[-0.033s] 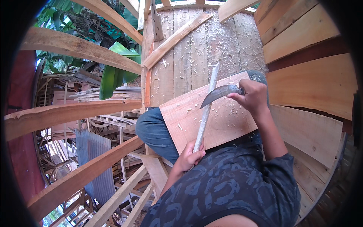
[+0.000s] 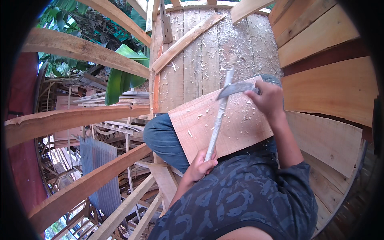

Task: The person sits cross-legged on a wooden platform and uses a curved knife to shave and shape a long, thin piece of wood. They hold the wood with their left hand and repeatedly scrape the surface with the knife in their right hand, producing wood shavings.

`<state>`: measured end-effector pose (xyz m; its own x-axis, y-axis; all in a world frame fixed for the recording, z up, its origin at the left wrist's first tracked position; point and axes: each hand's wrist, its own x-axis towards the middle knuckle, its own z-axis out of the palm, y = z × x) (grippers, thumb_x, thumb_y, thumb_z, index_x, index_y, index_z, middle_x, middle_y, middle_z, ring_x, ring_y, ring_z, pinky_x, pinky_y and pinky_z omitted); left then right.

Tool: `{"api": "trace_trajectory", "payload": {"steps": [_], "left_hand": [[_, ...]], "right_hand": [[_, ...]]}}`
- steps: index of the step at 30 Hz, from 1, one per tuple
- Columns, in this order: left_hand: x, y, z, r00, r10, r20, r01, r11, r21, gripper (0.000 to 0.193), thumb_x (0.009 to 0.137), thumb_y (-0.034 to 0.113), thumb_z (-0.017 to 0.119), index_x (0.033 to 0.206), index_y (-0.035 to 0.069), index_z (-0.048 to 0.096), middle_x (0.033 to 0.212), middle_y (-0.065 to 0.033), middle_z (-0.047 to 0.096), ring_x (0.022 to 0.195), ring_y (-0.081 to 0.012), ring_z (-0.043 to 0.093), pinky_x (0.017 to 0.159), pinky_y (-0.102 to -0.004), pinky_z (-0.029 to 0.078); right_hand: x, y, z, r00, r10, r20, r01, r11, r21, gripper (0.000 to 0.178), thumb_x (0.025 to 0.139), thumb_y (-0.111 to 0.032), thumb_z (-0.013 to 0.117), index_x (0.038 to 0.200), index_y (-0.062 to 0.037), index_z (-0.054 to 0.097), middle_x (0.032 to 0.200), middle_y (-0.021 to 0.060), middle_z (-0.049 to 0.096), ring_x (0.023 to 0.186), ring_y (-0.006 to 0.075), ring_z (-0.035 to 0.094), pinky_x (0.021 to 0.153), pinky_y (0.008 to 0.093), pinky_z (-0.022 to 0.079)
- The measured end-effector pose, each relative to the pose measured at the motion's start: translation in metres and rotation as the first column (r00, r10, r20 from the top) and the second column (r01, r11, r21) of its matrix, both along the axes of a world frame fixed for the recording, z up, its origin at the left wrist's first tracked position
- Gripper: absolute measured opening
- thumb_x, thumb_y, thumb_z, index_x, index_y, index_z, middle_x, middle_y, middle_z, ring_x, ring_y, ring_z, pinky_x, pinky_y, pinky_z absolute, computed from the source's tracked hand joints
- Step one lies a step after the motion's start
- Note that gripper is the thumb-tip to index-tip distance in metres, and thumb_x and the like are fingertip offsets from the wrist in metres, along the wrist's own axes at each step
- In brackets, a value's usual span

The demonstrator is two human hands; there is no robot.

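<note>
A pale, peeled stick [image 2: 216, 130] slants across a wooden board [image 2: 244, 124] that lies on my lap. My left hand [image 2: 202, 165] is closed round the stick's near end, close to my shirt. A knife with a curved, dark metal blade [image 2: 237, 89] is in my right hand [image 2: 269, 98], fingers wrapped round its handle, which is mostly hidden. The blade crosses the stick towards its far end and appears to touch it. Small shavings [image 2: 190, 133] are scattered on the board. Past the board's edge, the stick's far tip looks rough and brownish.
Plank flooring [image 2: 192, 80] strewn with shavings stretches ahead. A loose wooden batten [image 2: 188, 43] lies across it. Plank walling [image 2: 328, 90] stands at my right. On the left are open timber rails [image 2: 76, 122], with a corrugated sheet [image 2: 100, 172], stacked wood and a banana leaf [image 2: 120, 84] beyond.
My right hand has shifted slightly, and the knife blade has moved up along the stick towards its far end. The stick has tilted a little to the right; my left hand keeps its place.
</note>
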<state>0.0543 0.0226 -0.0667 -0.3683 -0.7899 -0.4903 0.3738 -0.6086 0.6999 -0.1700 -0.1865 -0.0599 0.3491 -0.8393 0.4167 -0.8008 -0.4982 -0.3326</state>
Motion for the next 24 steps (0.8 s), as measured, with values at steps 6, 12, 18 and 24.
{"api": "trace_trajectory", "payload": {"steps": [6, 12, 18, 24], "left_hand": [[-0.004, 0.001, -0.003, 0.999, -0.025, -0.046, 0.025, 1.0, 0.003, 0.025, 0.078, 0.02, 0.06, 0.077, 0.009, 0.038, 0.064, 0.0033, 0.039, 0.046, -0.0037, 0.036, 0.041, -0.0195, 0.028], [-0.004, 0.001, 0.004, 0.999, -0.019, -0.034, 0.02, 0.999, 0.046, 0.032, 0.075, 0.025, 0.064, 0.078, 0.009, 0.037, 0.062, 0.0023, 0.036, 0.045, -0.006, 0.033, 0.043, -0.0206, 0.026], [-0.008, 0.0, 0.001, 0.999, -0.015, 0.047, 0.015, 1.0, 0.003, 0.031, 0.076, 0.023, 0.064, 0.078, 0.009, 0.036, 0.063, 0.0023, 0.037, 0.045, -0.0056, 0.034, 0.043, -0.0201, 0.027], [-0.006, -0.002, 0.005, 1.0, 0.004, 0.029, -0.005, 1.0, 0.019, 0.031, 0.076, 0.023, 0.064, 0.078, 0.009, 0.037, 0.062, 0.0026, 0.036, 0.045, -0.0051, 0.034, 0.043, -0.02, 0.027]], "right_hand": [[-0.018, -0.027, -0.01, 0.984, -0.164, 0.075, 0.166, 0.986, -0.03, 0.065, 0.073, -0.07, 0.057, 0.053, -0.0082, 0.048, 0.045, 0.0093, 0.047, 0.044, 0.0262, 0.055, 0.041, 0.0335, 0.04], [0.0, 0.007, 0.001, 0.988, -0.038, 0.148, 0.019, 0.992, 0.126, 0.057, 0.075, -0.061, 0.062, 0.058, -0.0079, 0.054, 0.047, 0.0093, 0.048, 0.044, 0.0264, 0.053, 0.043, 0.0348, 0.041], [-0.008, -0.012, 0.006, 0.992, -0.117, 0.043, 0.118, 0.993, -0.007, 0.055, 0.078, -0.057, 0.062, 0.056, -0.0079, 0.048, 0.049, 0.0089, 0.049, 0.043, 0.0259, 0.053, 0.043, 0.0345, 0.041], [0.007, 0.014, 0.002, 0.988, 0.092, 0.122, -0.103, 0.991, 0.083, 0.053, 0.077, -0.056, 0.064, 0.059, -0.0079, 0.051, 0.05, 0.0093, 0.049, 0.043, 0.0262, 0.053, 0.043, 0.0361, 0.041]]}}
